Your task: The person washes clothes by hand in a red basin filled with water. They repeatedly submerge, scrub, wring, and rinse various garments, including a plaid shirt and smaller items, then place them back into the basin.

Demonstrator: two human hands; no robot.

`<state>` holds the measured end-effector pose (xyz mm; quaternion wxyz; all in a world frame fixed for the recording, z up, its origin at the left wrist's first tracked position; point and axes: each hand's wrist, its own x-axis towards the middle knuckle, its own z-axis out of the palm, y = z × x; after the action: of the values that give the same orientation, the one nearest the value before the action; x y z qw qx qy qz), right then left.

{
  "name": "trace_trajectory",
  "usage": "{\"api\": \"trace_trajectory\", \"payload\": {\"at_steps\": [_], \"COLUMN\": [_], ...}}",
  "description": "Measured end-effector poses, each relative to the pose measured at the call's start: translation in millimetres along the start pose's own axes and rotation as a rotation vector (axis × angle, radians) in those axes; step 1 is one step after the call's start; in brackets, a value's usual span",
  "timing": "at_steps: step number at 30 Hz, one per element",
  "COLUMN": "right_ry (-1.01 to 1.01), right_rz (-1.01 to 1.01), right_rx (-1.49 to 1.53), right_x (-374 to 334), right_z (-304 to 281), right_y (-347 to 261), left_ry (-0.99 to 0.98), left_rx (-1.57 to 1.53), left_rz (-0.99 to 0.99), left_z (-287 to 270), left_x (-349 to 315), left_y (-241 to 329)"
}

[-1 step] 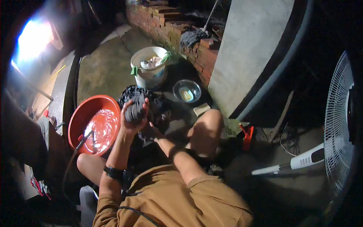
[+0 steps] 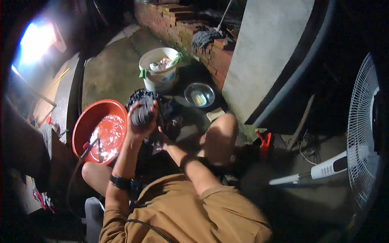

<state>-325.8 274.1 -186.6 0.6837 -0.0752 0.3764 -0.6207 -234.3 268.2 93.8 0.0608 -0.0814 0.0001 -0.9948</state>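
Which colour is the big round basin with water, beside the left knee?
Red basin, seen clearest in the head view.

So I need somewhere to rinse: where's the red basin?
In the head view, the red basin sits on the floor at the person's left, beside the left hand.

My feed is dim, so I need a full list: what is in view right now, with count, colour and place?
Dark wet cloth: one, black, gripped above the floor.
Basin: one, red, holding water, left.
Hose: one, dark, at the basin.
Bucket: one, white, behind.
Metal bowl: one, silver, by the brick wall.
Mop: one, grey, on the bricks.
Fan: one, white, right.
Left hand: grips the cloth.
Right hand: low, under the cloth.
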Motion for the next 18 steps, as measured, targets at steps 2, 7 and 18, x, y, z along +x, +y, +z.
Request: {"api": "trace_trajectory", "payload": {"at_steps": [2,7,18], "right_ry": [0.071,-0.571,-0.176], "right_rz": [0.298,-0.07,-1.069], "right_rx": [-0.129,0.634,-0.126], "right_x": [-20,-23,-30], "right_z": [7,73,122], "right_y": [-2,-59,-169], "left_ry": [-0.058,0.245,0.693], "left_rx": [0.029,0.072,0.408], "left_rz": [-0.006,0.141,0.076], "left_z": [10,22,-76], "left_x": [-1,-19,-120], "left_y": [3,-7,12]}}
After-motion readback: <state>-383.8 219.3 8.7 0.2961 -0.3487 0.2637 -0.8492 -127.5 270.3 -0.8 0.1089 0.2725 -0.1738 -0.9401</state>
